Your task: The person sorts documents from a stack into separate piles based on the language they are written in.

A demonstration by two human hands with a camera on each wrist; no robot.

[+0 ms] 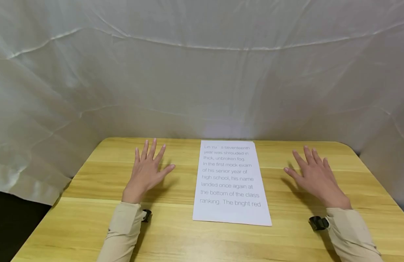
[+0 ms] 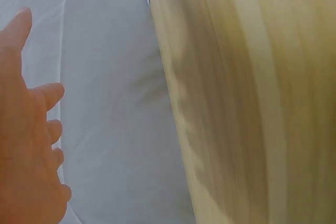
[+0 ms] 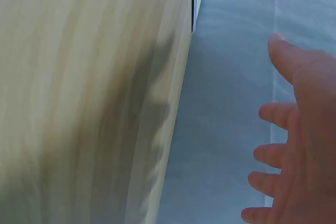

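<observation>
A white stack of paper (image 1: pixel 231 213) printed with large English text lies flat on the wooden table, between the two hands. To its left, my left hand (image 1: pixel 146 174) hovers palm down over the tabletop with fingers spread and nothing held. My right hand (image 1: pixel 314 178) is held the same way to the right of the paper, thumb toward it. Both wrist views show the hands, the left (image 2: pixel 29 145) and the right (image 3: pixel 310 145), raised off the wood with their shadows cast on it. Only a thin edge of the paper (image 3: pixel 195 3) appears in the right wrist view.
The light wooden table (image 1: pixel 175 240) has rounded far corners. A pale, creased fabric curtain (image 1: pixel 221 83) hangs behind it and along both sides. A dark area (image 1: pixel 15 222) shows past the table's left edge. Black wrist straps (image 1: pixel 318 223) sit at the beige sleeve cuffs.
</observation>
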